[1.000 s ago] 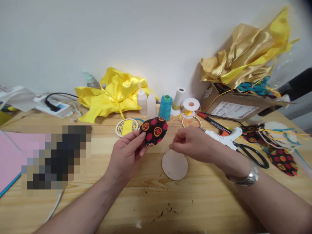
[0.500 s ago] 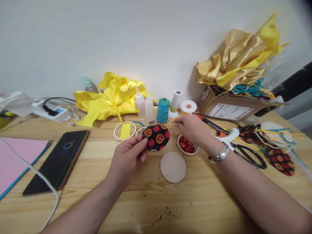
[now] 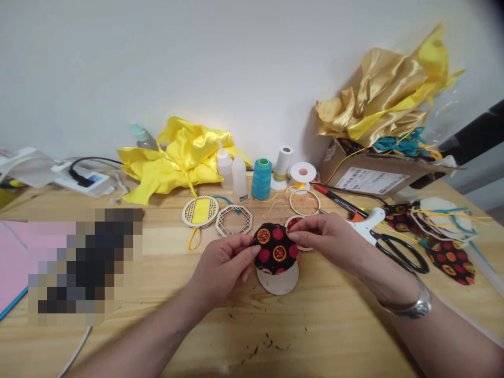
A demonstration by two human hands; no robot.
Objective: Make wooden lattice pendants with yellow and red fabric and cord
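My left hand pinches the left edge of a round disc of black fabric with red and orange circle patterns. At the disc's upper right edge, my right hand has its thumb and forefinger closed on the rim. Below the fabric disc, partly covered by it, a plain pale round disc lies on the table. Behind the right fingers, a red fabric piece in a round wooden frame is mostly hidden. An octagonal lattice frame and a thin wooden ring lie just beyond.
A round frame with yellow fabric lies left of the octagon. Squeeze bottles and a teal thread spool stand behind. Black-handled scissors, a red-black pen and a cardboard box are at right; yellow satin sits back left.
My right hand has come back toward me from near the spools to the fabric disc's edge. My left hand has moved the disc right and down, over the pale disc.
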